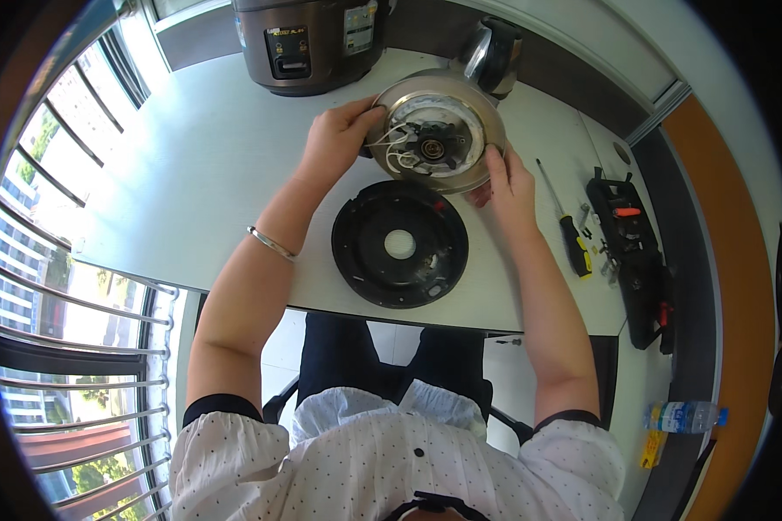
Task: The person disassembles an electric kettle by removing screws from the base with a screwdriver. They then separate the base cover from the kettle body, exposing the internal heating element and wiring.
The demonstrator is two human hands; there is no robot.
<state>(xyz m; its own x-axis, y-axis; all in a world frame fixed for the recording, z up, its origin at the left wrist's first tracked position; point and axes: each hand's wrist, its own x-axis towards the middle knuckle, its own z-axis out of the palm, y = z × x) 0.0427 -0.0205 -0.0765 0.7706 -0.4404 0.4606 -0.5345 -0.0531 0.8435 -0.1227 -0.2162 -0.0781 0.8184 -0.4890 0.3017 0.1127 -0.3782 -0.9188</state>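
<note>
A polka-dotted white blouse (356,460) filled the nearest space, below the near edge of a pale desk (191,156). Barred windows (78,304) stood left of the desk; a brown electric cooker (313,48) and a black-and-silver kettle (495,61) sat by its far edge. A yellow-and-black screwdriver (573,239) and an open black tool case (626,234) lay toward the right edge. Near the middle of the near edge lay a black round cover (369,247) with a central hole.

Both forearms reached forward. Beyond the cover, the left hand (334,139) and right hand (513,187) gripped opposite rims of a round metal appliance body (434,135), its wired underside facing up, thumbs on top, fingers curled partly out of sight beneath.
</note>
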